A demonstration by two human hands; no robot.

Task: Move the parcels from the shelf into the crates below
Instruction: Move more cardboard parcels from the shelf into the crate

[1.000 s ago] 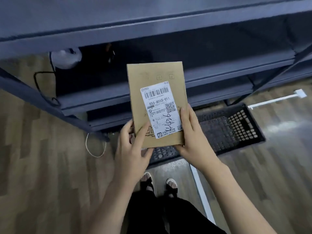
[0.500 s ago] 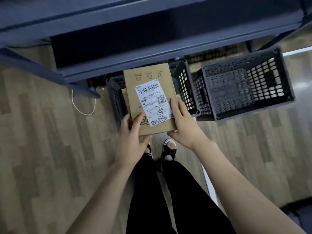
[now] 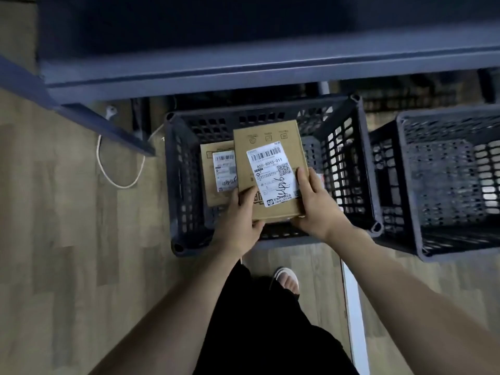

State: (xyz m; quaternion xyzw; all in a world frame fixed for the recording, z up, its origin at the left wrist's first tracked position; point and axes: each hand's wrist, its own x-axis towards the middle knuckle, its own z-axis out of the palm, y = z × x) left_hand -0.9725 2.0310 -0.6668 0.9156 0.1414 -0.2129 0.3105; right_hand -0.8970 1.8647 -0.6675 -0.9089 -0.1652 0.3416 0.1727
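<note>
A flat brown cardboard parcel (image 3: pixel 266 155) with a white barcode label hangs over the open left crate (image 3: pixel 178 180), a black perforated plastic box on the floor. My left hand (image 3: pixel 239 220) grips its near left corner, thumb on top. My right hand (image 3: pixel 316 205) grips the near right edge, thumb on the label. A second labelled brown parcel (image 3: pixel 219 171) lies inside the same crate, partly hidden under the held one. The dark blue shelf (image 3: pixel 243 69) runs across the top.
A second black crate (image 3: pixel 405 185) stands to the right, touching the first. A white cable (image 3: pixel 113 171) loops on the wooden floor at the left, by a slanted shelf leg (image 3: pixel 108 128). My legs and one sandalled foot (image 3: pixel 286 280) are just in front of the crates.
Both hands have brought the parcel down from shelf height to just over the left crate. My view has tilted down, so the crates now fill the middle.
</note>
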